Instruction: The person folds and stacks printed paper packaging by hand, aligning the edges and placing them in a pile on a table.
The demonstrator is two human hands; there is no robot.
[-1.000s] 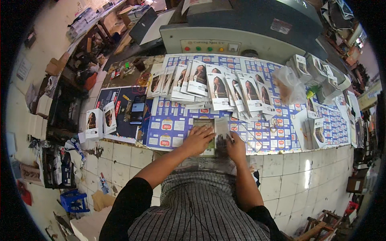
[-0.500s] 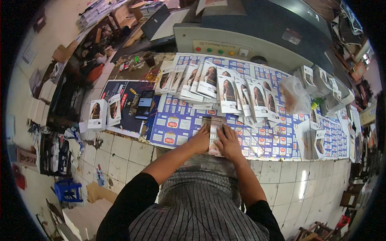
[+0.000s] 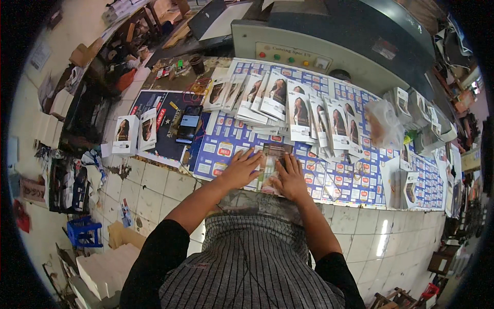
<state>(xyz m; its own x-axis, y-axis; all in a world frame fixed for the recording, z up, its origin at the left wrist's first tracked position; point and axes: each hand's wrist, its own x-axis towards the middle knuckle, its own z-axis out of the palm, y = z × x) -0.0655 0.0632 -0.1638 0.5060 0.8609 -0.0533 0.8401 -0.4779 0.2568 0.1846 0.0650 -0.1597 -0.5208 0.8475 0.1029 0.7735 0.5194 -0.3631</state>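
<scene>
A narrow printed sheet (image 3: 274,158), brown and pale, lies flat near the table's front edge, between my two hands. My left hand (image 3: 240,169) rests palm down at its left side, fingers spread, on the blue printed sheet covering the table (image 3: 204,165). On the right edge of the narrow sheet, my right hand (image 3: 290,178) lies flat with its fingers stretched forward. Neither hand grips anything. Beyond them spreads an overlapping row of white printed packets (image 3: 272,98) with a long-haired figure on each.
Left are a phone (image 3: 188,123), a dark printed sheet (image 3: 157,121) and a stack of white packets (image 3: 126,135). A plastic bag (image 3: 383,123) and more packet stacks (image 3: 406,105) stand right. A large machine (image 3: 334,56) borders the back. A blue stool (image 3: 84,232) stands lower left.
My left hand has shifted left, off the narrow sheet, and its fingers have spread. More of the sheet now shows. My right hand stays at its right edge. The view has shifted slightly.
</scene>
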